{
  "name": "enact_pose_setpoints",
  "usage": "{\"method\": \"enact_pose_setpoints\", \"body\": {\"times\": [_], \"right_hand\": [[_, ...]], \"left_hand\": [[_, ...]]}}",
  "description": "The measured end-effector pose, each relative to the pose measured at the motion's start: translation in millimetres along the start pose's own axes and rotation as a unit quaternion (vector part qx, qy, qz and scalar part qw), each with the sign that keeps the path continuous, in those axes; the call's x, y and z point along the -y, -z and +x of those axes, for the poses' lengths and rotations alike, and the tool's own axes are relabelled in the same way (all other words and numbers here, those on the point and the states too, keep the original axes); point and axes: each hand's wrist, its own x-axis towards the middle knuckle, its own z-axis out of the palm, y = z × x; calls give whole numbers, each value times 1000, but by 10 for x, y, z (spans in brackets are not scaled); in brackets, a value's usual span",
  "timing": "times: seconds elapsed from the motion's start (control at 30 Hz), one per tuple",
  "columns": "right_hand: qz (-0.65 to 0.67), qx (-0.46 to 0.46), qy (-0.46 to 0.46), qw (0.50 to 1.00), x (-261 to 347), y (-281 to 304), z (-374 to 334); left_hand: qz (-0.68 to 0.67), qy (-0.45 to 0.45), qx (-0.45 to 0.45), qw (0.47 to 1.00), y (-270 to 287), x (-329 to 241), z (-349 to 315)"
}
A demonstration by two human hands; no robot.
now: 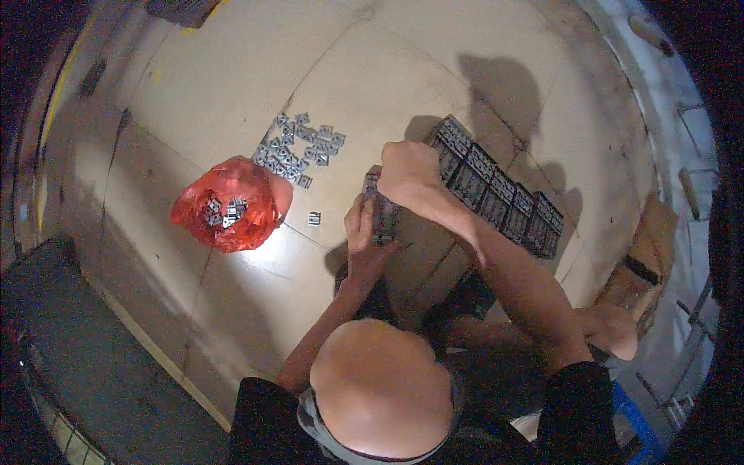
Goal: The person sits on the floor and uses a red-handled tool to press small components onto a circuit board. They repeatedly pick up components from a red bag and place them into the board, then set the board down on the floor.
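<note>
My left hand [366,240] is wrapped along the left side of an upright dark grey block [384,221], which looks like the blocks in the row to the right. At the block's far end my right hand [411,172] is closed in a fist, and whatever its fingers hold is hidden. Left of my hands, small grey metal pieces [291,155] lie scattered on the tiled floor [372,85]. One single metal piece [314,218] sits apart from them, nearest my left hand.
An open red plastic bag [232,236] with more small metal pieces stands at the left. On the right, several dark grey blocks [496,186] stand in a slanting row. A cardboard box [643,263] is at the far right. A dark flat surface [93,349] lies at the lower left.
</note>
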Motion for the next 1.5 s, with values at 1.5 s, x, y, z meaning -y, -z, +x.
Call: {"method": "enact_pose_setpoints", "body": {"times": [1.5], "right_hand": [[226,-187,144,945,-501,-284,-494]], "left_hand": [[39,96,-13,995,-13,-83,-74]]}}
